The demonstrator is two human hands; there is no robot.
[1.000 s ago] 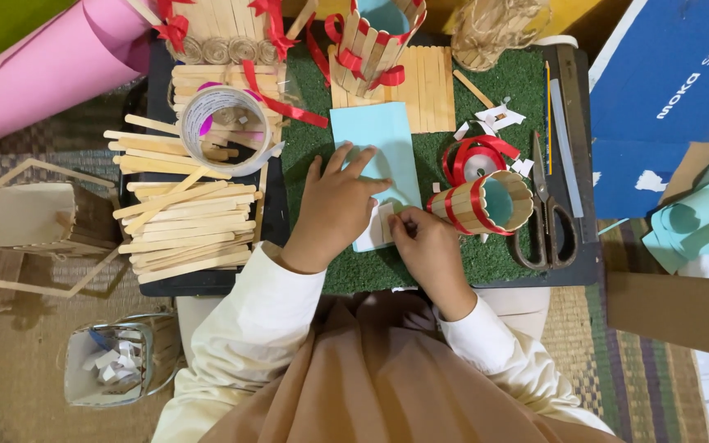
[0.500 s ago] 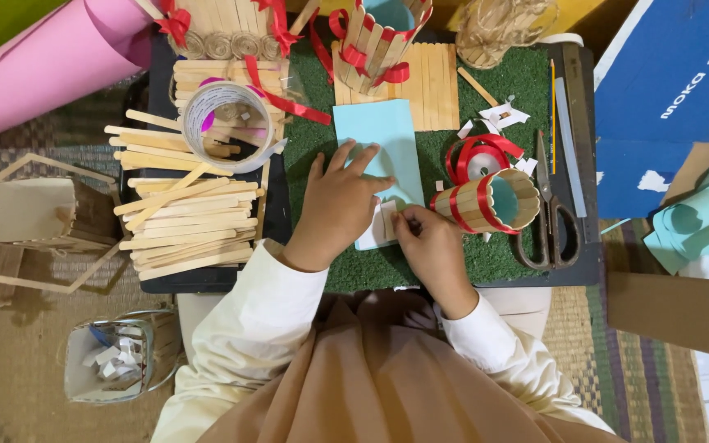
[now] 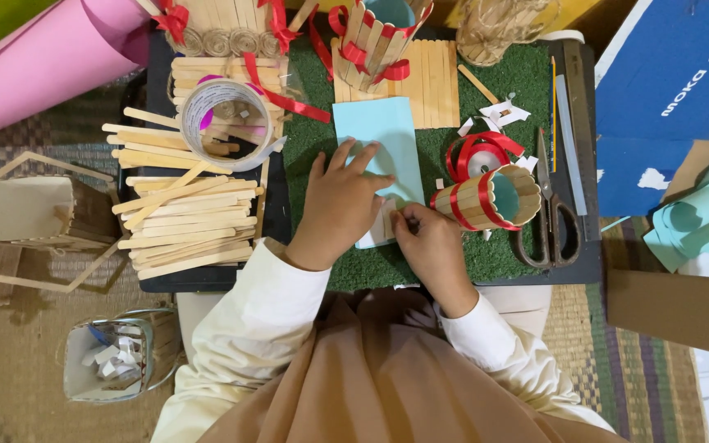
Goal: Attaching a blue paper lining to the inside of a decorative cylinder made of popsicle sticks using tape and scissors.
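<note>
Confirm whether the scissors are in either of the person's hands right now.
No: the scissors lie on the green mat right of the stick cup, while both hands work the light blue paper.

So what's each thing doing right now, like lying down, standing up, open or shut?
Blue paper: flat, pinned by left hand.
Right hand: pinching the paper's lower edge.
Stick cup: on its side.
Scissors: lying flat; open or shut, cannot tell.
Tape roll: flat on loose sticks.
Ribbon spool: partly unwound.

We seem to be in a home craft corner. We see a woven floor mat [image 3: 10,385], craft sticks [image 3: 182,217], scissors [image 3: 547,217] and a tape roll [image 3: 225,123].
</note>
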